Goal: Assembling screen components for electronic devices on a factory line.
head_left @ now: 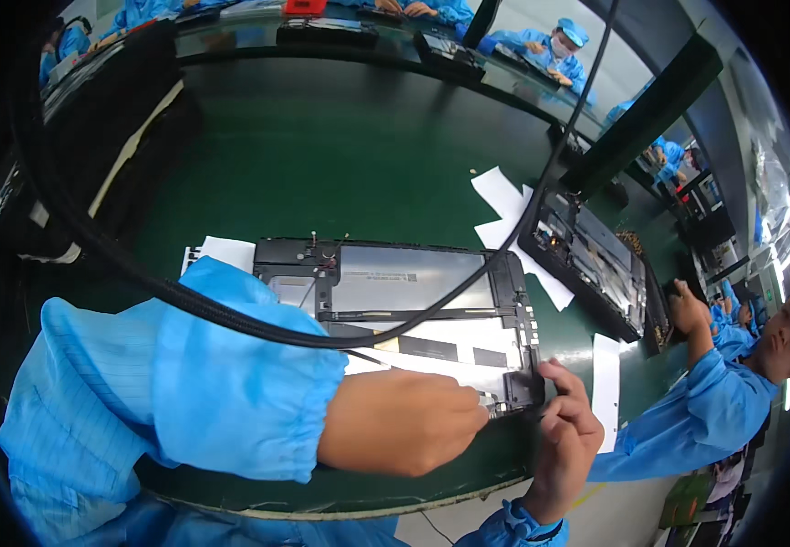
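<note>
An opened tablet-like device [413,277] lies on the green bench in front of me, its silver battery panels, black frame and dark cable strips exposed. My left hand [404,421] reaches across its near side, the fingers closed in a fist by the lower right corner. A small shiny piece shows at those fingertips, but what they hold is mostly hidden. At the device's right edge, the curled index finger and thumb of my right hand [568,433] rest around the corner. My left sleeve covers the device's near left part.
A thick black cable [231,319] loops across the view in front of the device. White paper sheets [504,205] lie beside a second opened device [591,260] at the right. A person in blue [705,401] sits close on the right. Black padded stacks [94,146] stand left.
</note>
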`<state>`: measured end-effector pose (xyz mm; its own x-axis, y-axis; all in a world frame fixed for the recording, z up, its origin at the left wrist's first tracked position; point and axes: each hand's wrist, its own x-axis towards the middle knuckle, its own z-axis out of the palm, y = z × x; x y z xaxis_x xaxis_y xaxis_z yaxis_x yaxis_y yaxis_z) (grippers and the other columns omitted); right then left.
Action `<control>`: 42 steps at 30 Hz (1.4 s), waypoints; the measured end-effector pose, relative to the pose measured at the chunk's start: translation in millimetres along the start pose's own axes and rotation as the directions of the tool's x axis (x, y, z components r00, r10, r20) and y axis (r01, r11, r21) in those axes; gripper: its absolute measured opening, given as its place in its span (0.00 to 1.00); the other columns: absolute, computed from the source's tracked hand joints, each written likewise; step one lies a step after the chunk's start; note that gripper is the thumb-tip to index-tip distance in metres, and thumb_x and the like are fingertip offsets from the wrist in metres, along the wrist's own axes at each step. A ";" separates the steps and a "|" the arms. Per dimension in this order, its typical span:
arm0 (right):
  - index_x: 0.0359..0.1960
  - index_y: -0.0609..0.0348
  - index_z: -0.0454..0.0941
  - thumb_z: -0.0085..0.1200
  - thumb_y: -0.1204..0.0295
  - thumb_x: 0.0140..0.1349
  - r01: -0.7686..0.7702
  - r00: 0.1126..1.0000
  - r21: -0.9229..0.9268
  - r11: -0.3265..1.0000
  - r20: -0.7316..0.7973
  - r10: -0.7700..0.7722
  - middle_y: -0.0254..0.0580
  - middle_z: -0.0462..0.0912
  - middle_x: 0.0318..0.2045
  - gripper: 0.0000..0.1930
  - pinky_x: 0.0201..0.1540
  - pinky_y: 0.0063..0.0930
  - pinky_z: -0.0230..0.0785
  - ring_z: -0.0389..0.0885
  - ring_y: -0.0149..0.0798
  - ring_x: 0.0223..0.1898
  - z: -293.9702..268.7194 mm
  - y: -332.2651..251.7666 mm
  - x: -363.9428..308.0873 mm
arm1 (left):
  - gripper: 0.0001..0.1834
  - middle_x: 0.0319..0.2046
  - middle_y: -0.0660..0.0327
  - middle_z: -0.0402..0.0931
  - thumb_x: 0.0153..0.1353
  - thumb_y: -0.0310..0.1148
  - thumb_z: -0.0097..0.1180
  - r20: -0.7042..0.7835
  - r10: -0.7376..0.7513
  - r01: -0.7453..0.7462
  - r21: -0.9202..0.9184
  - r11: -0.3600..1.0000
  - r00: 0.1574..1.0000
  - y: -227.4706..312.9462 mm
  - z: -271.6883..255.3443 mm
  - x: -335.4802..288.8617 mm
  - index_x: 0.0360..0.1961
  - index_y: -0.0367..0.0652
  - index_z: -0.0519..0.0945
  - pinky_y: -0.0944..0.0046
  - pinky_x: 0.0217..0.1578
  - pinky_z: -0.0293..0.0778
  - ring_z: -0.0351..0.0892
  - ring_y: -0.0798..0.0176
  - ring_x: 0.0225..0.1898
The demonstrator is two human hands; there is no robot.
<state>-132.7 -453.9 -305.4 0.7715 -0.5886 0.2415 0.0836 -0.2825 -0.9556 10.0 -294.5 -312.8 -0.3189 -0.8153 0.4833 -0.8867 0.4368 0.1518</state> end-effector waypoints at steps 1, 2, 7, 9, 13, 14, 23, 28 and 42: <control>0.14 0.64 0.70 0.46 0.79 0.36 -0.027 0.993 0.018 0.999 0.112 0.024 0.52 0.73 0.43 0.01 0.57 0.39 0.45 0.59 0.50 0.54 0.6 5.5 5.3 | 0.17 0.37 0.51 0.71 0.42 0.27 0.47 0.041 0.006 -0.006 0.006 1.000 0.999 -2.3 0.5 1.8 0.34 0.27 0.73 0.65 0.38 0.71 0.72 0.56 0.38; 0.14 0.63 0.71 0.48 0.79 0.35 0.021 0.984 -0.180 0.983 0.178 0.011 0.51 0.73 0.43 0.01 0.56 0.41 0.45 0.58 0.52 0.55 2.5 9.2 9.0 | 0.17 0.37 0.51 0.71 0.42 0.27 0.47 0.052 0.000 0.001 -0.009 1.000 0.999 -5.4 3.2 3.1 0.34 0.27 0.73 0.65 0.38 0.71 0.72 0.56 0.38; 0.12 0.63 0.68 0.46 0.72 0.31 0.025 0.991 -0.218 0.976 0.134 0.004 0.55 0.72 0.42 0.06 0.59 0.45 0.33 0.55 0.53 0.56 10.5 16.3 14.1 | 0.18 0.37 0.51 0.71 0.43 0.27 0.46 0.063 -0.002 -0.001 0.049 0.999 0.998 -8.8 8.9 2.5 0.36 0.27 0.73 0.66 0.36 0.72 0.73 0.58 0.37; 0.12 0.62 0.68 0.46 0.71 0.30 0.016 0.992 -0.217 0.976 0.125 0.011 0.56 0.72 0.42 0.07 0.59 0.45 0.33 0.55 0.54 0.55 10.9 20.3 15.1 | 0.18 0.37 0.51 0.72 0.43 0.28 0.46 0.060 -0.004 0.001 0.043 0.999 0.998 -11.3 10.9 1.8 0.36 0.26 0.73 0.66 0.35 0.72 0.73 0.57 0.37; 0.12 0.62 0.68 0.47 0.70 0.30 0.039 0.988 -0.212 0.977 0.156 -0.006 0.56 0.72 0.42 0.07 0.60 0.46 0.31 0.55 0.52 0.55 11.6 27.2 17.9 | 0.17 0.37 0.50 0.72 0.43 0.27 0.46 0.030 -0.037 0.037 -0.006 0.999 0.999 -15.9 17.3 -0.4 0.34 0.26 0.74 0.66 0.35 0.72 0.73 0.57 0.37; 0.12 0.61 0.69 0.47 0.70 0.31 0.043 0.987 -0.229 0.973 0.161 -0.006 0.56 0.72 0.42 0.07 0.60 0.46 0.31 0.55 0.52 0.55 11.4 27.7 18.6 | 0.16 0.37 0.50 0.72 0.43 0.27 0.46 0.019 -0.065 0.066 -0.047 0.997 0.998 -16.5 19.3 -0.4 0.33 0.26 0.74 0.66 0.35 0.72 0.73 0.57 0.37; 0.13 0.61 0.69 0.49 0.69 0.32 0.062 0.981 -0.286 0.956 0.194 -0.005 0.55 0.72 0.41 0.08 0.60 0.46 0.33 0.58 0.50 0.53 8.8 23.7 18.3 | 0.12 0.23 0.54 0.67 0.37 0.29 0.47 -0.142 -0.005 0.000 -0.032 0.999 0.990 -17.2 26.8 4.9 0.21 0.28 0.74 0.67 0.28 0.68 0.66 0.61 0.27; 0.13 0.61 0.69 0.50 0.68 0.32 0.068 0.981 -0.288 0.955 0.196 -0.011 0.55 0.72 0.41 0.09 0.60 0.46 0.34 0.59 0.50 0.52 5.2 24.7 20.3 | 0.15 0.37 0.49 0.71 0.42 0.28 0.47 0.008 0.007 -0.007 -0.035 0.999 1.000 -15.8 15.6 12.8 0.31 0.28 0.75 0.64 0.39 0.71 0.73 0.55 0.38; 0.12 0.61 0.69 0.49 0.68 0.31 0.047 0.979 -0.280 0.959 0.204 0.011 0.54 0.73 0.40 0.08 0.60 0.44 0.31 0.59 0.48 0.52 6.0 24.3 22.6 | 0.11 0.32 0.50 0.73 0.41 0.28 0.48 0.007 0.038 -0.038 -0.036 0.999 0.999 -18.7 9.3 8.0 0.24 0.30 0.76 0.63 0.41 0.71 0.75 0.55 0.36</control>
<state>-109.5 -469.5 -324.2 0.8848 -0.4250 0.1912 -0.0602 -0.5111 -0.8574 20.9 -312.8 -319.8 -0.3543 -0.8007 0.4831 -0.8613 0.4807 0.1649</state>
